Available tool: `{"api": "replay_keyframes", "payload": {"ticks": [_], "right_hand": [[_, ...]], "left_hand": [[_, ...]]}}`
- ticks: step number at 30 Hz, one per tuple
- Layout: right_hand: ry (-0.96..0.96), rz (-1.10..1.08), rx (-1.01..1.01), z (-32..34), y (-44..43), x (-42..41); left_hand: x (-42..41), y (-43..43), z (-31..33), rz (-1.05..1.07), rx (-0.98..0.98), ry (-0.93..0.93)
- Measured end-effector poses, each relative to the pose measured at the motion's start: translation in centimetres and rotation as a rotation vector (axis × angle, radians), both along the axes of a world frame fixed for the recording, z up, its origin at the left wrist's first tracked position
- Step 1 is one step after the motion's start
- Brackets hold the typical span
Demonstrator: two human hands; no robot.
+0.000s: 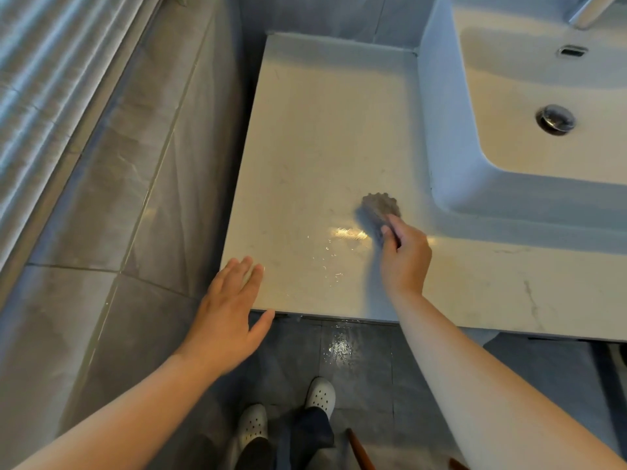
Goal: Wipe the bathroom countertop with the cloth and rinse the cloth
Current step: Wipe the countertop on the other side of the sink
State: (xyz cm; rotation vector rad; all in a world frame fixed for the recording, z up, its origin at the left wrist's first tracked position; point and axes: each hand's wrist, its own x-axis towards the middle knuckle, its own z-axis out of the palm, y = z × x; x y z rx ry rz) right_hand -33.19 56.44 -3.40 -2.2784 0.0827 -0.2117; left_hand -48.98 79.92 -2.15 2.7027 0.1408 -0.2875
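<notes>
Right hand [403, 254] grips the grey cloth [380, 205] on the tabletop [322, 130]; left hand [230, 310] rests flat, fingers straight, at its corner

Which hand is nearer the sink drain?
Right. The right hand grips the cloth on the countertop beside the sink, front-left of the drain; the left hand is open at the countertop's front-left corner, farther away.

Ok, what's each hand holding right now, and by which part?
The right hand grips the grey cloth by its near end, the rest lying against the countertop. The left hand holds nothing, its fingers straight.
</notes>
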Motion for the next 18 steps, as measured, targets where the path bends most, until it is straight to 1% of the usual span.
{"api": "replay_keyframes", "payload": {"ticks": [4,8,10,12,14,16,18], "right_hand": [[-0.039,0.155,-0.028,-0.3,2.7,-2.5],[0.019,0.261,-0.004,-0.4,3.9,-6.0],[0.045,0.303,0.005,-0.2,4.4,-8.0],[0.074,0.337,0.027,0.1,4.9,-10.0],[0.131,0.361,0.072,0.6,5.4,-11.8],[0.230,0.374,0.159,1.4,5.8,-12.9],[0.317,0.342,0.281,2.8,5.8,-13.1]], "left_hand": [[0.1,0.2,0.1,0.004,-0.038,-0.004],[-0.2,1.0,0.6,0.049,-0.113,-0.029],[-1.0,1.4,0.7,0.067,-0.091,-0.081],[-1.9,1.4,1.2,0.133,-0.066,-0.088],[-2.9,1.2,1.4,0.195,-0.062,-0.067],[-3.7,1.0,1.3,0.193,-0.073,-0.021],[-4.1,1.0,1.1,0.172,-0.102,0.023]]}}
